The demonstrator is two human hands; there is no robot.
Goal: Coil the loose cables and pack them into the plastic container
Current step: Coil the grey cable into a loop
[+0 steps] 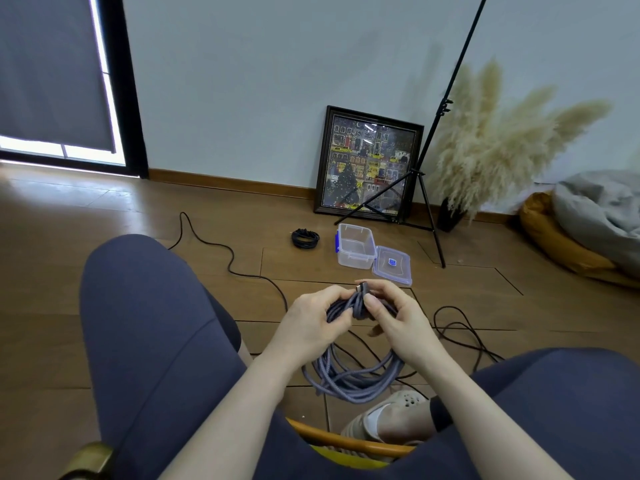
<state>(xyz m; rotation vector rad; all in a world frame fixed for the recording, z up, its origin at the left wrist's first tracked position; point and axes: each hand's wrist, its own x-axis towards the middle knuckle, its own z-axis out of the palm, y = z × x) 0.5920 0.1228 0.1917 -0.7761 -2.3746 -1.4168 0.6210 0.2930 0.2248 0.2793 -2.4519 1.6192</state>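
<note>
Two hands work the grey braided cable coil (349,372): the left hand (311,318) grips the gathered loops at the top, the right hand (394,320) pinches the plug end wound round them. If the wrap slackens, the hanging loops could spring apart. Ahead on the wooden floor (104,216), the clear plastic container (356,247) stands open, its lid (393,266) beside it, with room to reach.
</note>
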